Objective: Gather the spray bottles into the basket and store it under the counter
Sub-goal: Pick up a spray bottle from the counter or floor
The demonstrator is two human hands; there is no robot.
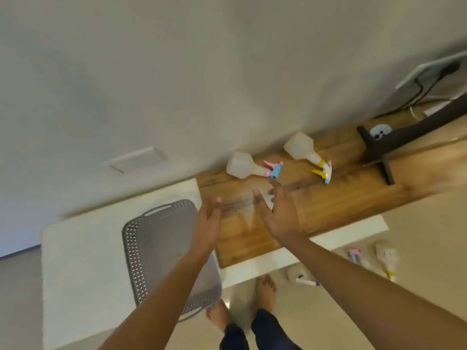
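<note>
Two translucent spray bottles lie on their sides on the wooden counter (328, 205) by the wall: one with a pink and blue trigger head (242, 165), one with a yellow head (300, 147). An empty grey perforated basket (134, 243) sits on the white surface at the left. My left hand (208, 221) hovers open over the counter's left end, beside the basket. My right hand (279, 210) is open over the counter, fingers spread, a little short of the pink-headed bottle. Three more spray bottles (303, 275) lie on the floor at the right.
A black stand foot (379, 152) rests on the counter's right part, with a pale blue round object (380, 130) behind it. Cables and a white panel (429, 72) are at the far right. My bare feet (265, 291) stand on the beige floor in front.
</note>
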